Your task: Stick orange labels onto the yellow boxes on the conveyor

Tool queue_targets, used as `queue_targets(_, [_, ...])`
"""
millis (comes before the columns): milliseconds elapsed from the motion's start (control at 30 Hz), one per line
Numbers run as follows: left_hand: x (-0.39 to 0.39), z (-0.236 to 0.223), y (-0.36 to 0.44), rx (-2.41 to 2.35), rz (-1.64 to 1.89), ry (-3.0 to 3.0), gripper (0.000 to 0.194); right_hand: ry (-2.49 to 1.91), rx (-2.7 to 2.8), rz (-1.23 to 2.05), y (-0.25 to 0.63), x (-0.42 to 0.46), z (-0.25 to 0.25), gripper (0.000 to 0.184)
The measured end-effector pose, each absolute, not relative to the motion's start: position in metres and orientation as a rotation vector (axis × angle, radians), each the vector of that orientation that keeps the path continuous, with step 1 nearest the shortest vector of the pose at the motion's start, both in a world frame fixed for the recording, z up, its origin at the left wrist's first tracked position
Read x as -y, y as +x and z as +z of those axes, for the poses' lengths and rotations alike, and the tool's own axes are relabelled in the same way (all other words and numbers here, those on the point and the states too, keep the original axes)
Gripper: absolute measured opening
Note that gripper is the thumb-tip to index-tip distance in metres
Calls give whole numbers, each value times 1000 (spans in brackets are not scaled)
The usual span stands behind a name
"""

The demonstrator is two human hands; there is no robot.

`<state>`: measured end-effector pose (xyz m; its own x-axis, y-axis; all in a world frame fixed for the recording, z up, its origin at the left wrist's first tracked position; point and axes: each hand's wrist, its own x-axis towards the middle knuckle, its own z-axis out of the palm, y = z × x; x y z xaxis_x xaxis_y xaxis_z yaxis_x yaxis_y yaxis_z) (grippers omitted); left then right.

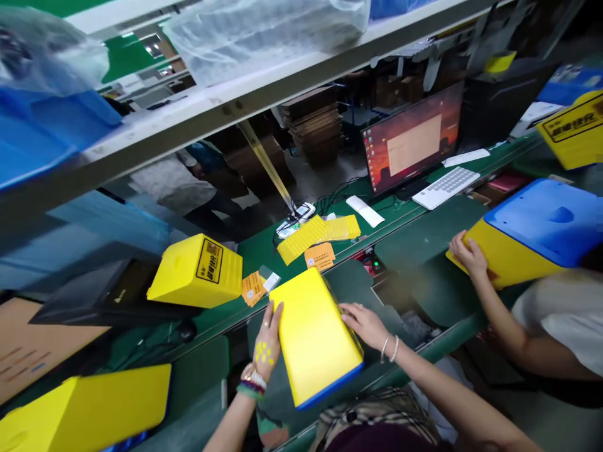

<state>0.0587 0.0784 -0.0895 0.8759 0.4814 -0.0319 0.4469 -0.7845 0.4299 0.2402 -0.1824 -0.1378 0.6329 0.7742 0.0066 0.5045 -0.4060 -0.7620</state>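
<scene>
Directly in front of me is a yellow plastic box with a blue rim along its near edge, its plain yellow face turned up. My left hand is closed against its left side, with yellow dots on the back of the hand. On the opposite side, my right hand grips the box's right edge, with its fingers curled over and partly hidden. Beyond the box lie orange cards, another orange card and yellow sheets. Another yellow box with a black label stands at the back left.
A co-worker's hand touches a yellow box with a blue lid at right. One more yellow box rests at lower left. Behind are a monitor and a white keyboard. A metal shelf crosses overhead.
</scene>
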Motion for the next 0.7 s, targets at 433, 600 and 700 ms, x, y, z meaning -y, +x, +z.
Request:
queue_targets(433, [38, -111, 25, -1361, 334, 2110, 59, -2340, 1464, 444, 399, -15, -234, 24])
queue_targets(600, [37, -113, 30, -1373, 473, 2072, 55, -2295, 1656, 537, 417, -17, -241, 21])
queue_targets(700, [36, -113, 30, -1377, 478, 2075, 56, -2255, 1715, 601, 424, -17, -241, 23])
